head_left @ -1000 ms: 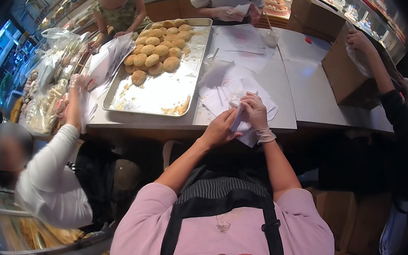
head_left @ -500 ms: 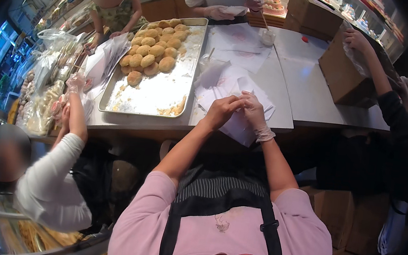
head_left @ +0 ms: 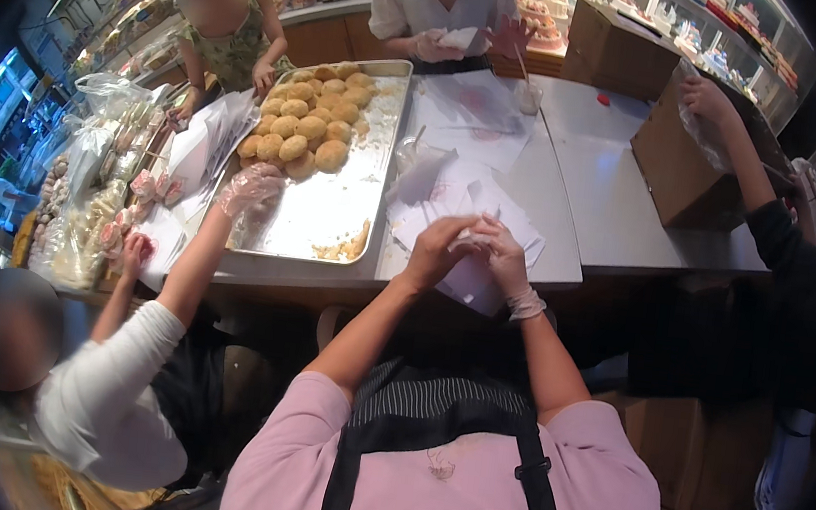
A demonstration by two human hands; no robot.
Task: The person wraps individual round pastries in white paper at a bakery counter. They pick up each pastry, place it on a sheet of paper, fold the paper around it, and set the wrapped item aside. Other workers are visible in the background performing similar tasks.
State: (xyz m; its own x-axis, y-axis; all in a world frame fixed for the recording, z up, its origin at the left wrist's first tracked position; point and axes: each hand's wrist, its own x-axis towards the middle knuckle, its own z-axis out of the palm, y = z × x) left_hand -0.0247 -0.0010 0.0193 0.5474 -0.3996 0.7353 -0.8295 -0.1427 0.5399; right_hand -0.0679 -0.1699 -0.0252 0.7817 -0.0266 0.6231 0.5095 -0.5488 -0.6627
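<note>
White paper (head_left: 471, 287) lies in a loose, overlapping heap on the table (head_left: 667, 234), right beneath both hands. Fingers: bare left hand (head_left: 437, 248) curved, tips bent in close to those of the right hand (head_left: 503, 251), which wears a clear glove (head_left: 525, 305). Something pale shows between; cannot tell whether either hand is clamped on it. Risk, as judged: a hard pinch could crease or tear a thin sheet; the lowest corner, seemingly past the table's front edge, could be dragged down by a wrist. Textures: paper flat, matt, sharp-cornered; glove filmy, bunched at the cuff. Leftward, a shiny metal tray (head_left: 312, 216), rim raised, carries rounded golden-brown buns (head_left: 310, 123) and yellowish crumbs (head_left: 344, 246); a co-worker's gloved hand (head_left: 252, 189) is at its left side.
</note>
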